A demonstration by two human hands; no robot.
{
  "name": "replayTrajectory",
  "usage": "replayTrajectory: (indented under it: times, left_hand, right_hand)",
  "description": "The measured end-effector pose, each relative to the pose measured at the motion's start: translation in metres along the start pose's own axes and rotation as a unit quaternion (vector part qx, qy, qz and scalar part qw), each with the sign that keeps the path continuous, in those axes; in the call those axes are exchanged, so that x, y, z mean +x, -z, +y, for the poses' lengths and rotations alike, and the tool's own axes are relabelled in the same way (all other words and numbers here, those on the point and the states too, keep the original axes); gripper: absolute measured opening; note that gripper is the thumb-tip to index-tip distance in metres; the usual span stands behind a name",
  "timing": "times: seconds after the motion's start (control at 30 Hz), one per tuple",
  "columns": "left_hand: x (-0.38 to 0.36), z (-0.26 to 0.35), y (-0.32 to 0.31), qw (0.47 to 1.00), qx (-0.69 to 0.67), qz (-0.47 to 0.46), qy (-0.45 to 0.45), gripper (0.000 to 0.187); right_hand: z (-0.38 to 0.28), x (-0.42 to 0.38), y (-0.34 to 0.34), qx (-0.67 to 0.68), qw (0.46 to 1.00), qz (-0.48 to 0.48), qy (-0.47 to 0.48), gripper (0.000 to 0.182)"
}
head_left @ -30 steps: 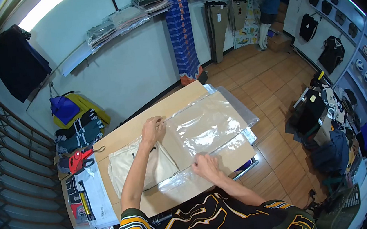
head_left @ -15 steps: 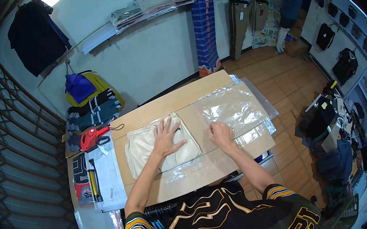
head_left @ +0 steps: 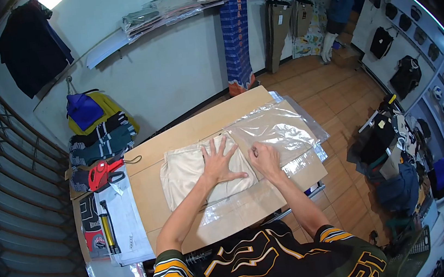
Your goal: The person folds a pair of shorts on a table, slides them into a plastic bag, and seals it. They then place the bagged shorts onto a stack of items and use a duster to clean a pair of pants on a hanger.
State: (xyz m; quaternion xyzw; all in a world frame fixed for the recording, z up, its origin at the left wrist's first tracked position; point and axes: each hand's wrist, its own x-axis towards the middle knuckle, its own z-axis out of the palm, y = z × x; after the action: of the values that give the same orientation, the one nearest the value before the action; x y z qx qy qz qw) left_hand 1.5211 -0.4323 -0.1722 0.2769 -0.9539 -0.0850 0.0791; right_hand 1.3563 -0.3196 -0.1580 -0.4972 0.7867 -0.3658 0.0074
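Observation:
My left hand point(head_left: 218, 163) lies flat with fingers spread on a folded cream garment point(head_left: 182, 170), which looks like cloth trousers or shorts. To its right, my right hand point(head_left: 266, 161) has its fingers curled closed at the near edge of a clear plastic bag point(head_left: 278, 126). The bag spreads over the right part of the cardboard-covered table point(head_left: 198, 122). The garment's right edge lies close beside my right hand, next to the bag's opening side. The fingertips of my right hand are partly hidden.
At the table's left are a red tape dispenser point(head_left: 103, 174), a yellow-and-black pump point(head_left: 107, 228) and white packaging point(head_left: 127, 220). Folded clothes point(head_left: 102, 138) are stacked behind them. Wrapped garments sit on a wall shelf point(head_left: 108, 51). More clothes point(head_left: 396, 173) are piled at the right.
My left hand and the cream garment have slid right across the cardboard, nearer to my right hand and the plastic bag. My right hand stays closed at the bag's edge. The view has shifted slightly.

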Motion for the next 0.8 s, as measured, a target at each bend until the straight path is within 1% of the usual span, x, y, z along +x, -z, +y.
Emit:
replayTrajectory:
  times: [0.1,0.2,0.27,0.3,0.37,0.4,0.47,0.5,0.6,0.67,0.7,0.77,0.8]
  left_hand:
    - [0.013,0.008,-0.007,1.000,-0.002,0.002,-0.020,0.119]
    - [0.028,0.013,-0.015,0.999,0.011,0.017,-0.026,0.114]
    - [0.040,0.016,-0.017,0.998,0.045,-0.033,-0.013,0.107]
    - [0.044,0.019,-0.018,0.998,0.044,-0.033,-0.014,0.107]
    - [0.052,0.027,-0.020,1.000,0.027,0.005,-0.006,0.097]
    - [0.057,0.029,-0.026,1.000,0.026,0.005,-0.007,0.097]
    - [0.066,0.034,-0.038,0.999,0.031,0.012,0.027,0.096]
    - [0.066,0.037,-0.033,0.999,0.030,0.012,0.027,0.096]
    - [0.064,0.042,-0.025,0.999,-0.003,-0.002,0.052,0.092]
    - [0.052,0.031,-0.032,0.997,-0.068,0.031,0.024,0.090]
    - [0.042,0.024,-0.029,0.997,-0.066,0.031,0.023,0.090]
    - [0.013,0.008,-0.013,0.975,-0.222,0.004,-0.027,0.087]
    - [-0.001,0.001,-0.001,0.975,-0.219,0.004,-0.025,0.087]
  right_hand:
    - [-0.006,0.000,0.003,0.010,1.000,0.007,0.005,0.017]
    - [-0.009,-0.001,0.004,0.019,1.000,0.003,0.001,0.016]
    - [-0.009,-0.005,0.005,0.023,1.000,-0.001,0.001,0.016]
    - [-0.010,-0.007,0.006,0.025,1.000,-0.007,0.002,0.015]
    - [-0.010,-0.011,0.007,0.026,1.000,-0.012,0.002,0.015]
    - [-0.010,-0.012,0.008,0.033,0.999,-0.013,0.000,0.014]
    - [-0.008,-0.015,0.008,0.038,0.999,-0.014,-0.002,0.014]
    - [-0.006,-0.015,0.007,0.042,0.999,-0.009,-0.007,0.014]
    - [-0.001,-0.016,0.010,0.052,0.998,-0.006,-0.025,0.015]
    - [0.004,-0.017,0.013,0.061,0.997,-0.007,-0.038,0.015]
    - [0.006,-0.017,0.014,0.067,0.997,-0.015,-0.040,0.016]
    - [0.009,-0.017,0.017,0.077,0.996,-0.024,-0.042,0.016]
    - [0.009,-0.016,0.018,0.089,0.994,-0.035,-0.045,0.016]
